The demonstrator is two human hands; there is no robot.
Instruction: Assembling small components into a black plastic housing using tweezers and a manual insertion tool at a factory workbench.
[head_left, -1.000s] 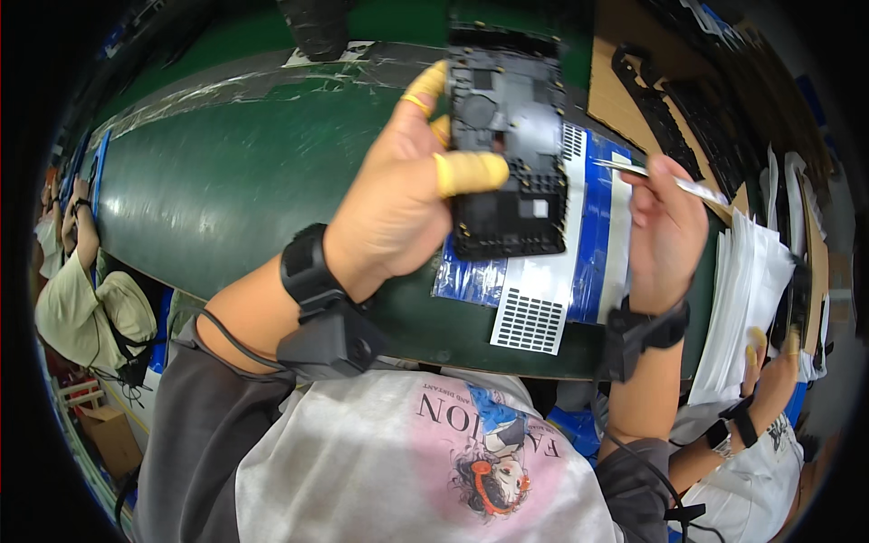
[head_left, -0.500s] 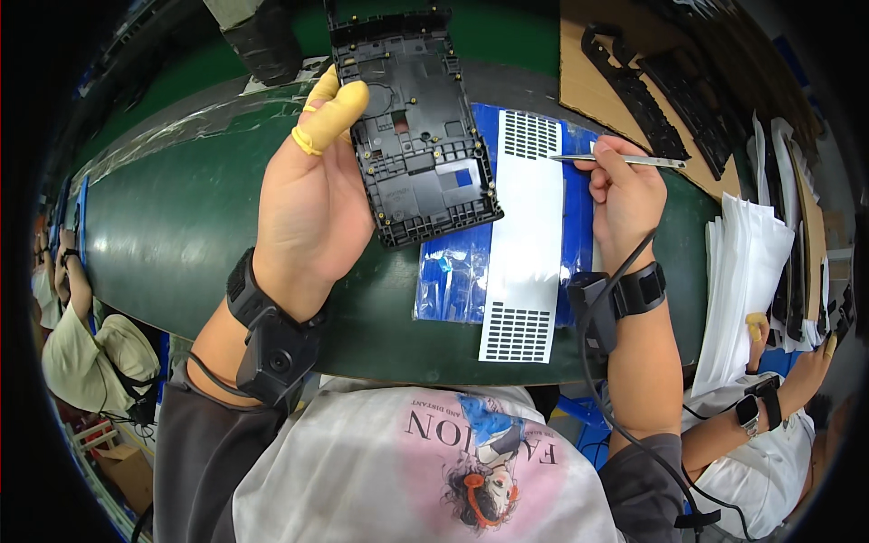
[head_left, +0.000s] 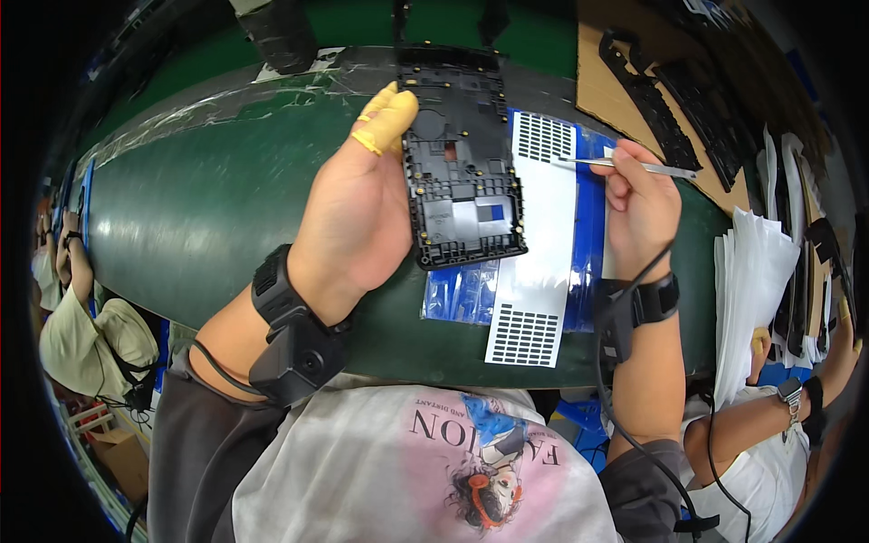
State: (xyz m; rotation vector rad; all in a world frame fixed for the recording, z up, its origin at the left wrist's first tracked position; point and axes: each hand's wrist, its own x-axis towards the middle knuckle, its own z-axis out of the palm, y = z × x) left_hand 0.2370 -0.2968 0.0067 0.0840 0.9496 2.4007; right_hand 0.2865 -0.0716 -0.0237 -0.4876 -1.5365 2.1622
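Note:
My left hand [head_left: 355, 222], with yellow finger cots on its thumb and a finger, grips a black plastic housing panel [head_left: 463, 172] by its left edge. The panel is held above the table, its ribbed side with small brass inserts facing up. In my right hand [head_left: 644, 206] are metal tweezers [head_left: 672, 169], pointing left. Their tips are over the upper block of small black stickers on a white backing sheet [head_left: 543, 240]; whether they pinch a sticker is too small to tell. The panel covers part of the sheet's left side.
Under the sheet is a blue film-wrapped board [head_left: 590, 244] on the dark green table [head_left: 208, 199]. Black plastic parts [head_left: 697, 122] lie on cardboard [head_left: 593, 68] at far right. White foam sheets [head_left: 751, 281] stand at right, near another person's arm [head_left: 769, 425]. Another person sits at far left.
My left hand and the panel have moved right and slightly nearer, and the panel is more upright in view. The tweezers stay over the upper stickers. The person at right has shifted an arm.

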